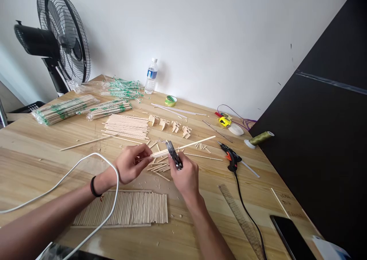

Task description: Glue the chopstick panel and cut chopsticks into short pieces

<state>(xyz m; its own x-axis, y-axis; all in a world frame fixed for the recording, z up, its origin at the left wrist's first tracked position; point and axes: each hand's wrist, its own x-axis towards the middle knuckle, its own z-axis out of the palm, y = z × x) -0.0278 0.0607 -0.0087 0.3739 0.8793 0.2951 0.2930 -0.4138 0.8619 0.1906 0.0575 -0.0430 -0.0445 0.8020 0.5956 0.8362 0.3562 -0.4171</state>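
Observation:
My left hand [133,162] pinches a few thin wooden sticks [159,153] near one end. One longer stick [197,142] runs on to the right, past the clipper. My right hand [185,172] is closed around a small silver and black clipper [174,155], its metal head lying across the sticks. Whether its jaws bite on a stick, I cannot tell. Under both hands lies a loose heap of short cut sticks [162,166]. Closer to me, a flat panel of sticks laid side by side [137,207] is partly covered by my left forearm.
Behind my hands are a stack of long sticks [126,127] and several small stick assemblies [175,127]. Wrapped bundles [67,109], a water bottle [151,76] and a fan [61,34] stand farther left. A glue gun [231,156], ruler [241,220] and phone [292,237] lie right. A white cable [114,199] crosses my left wrist.

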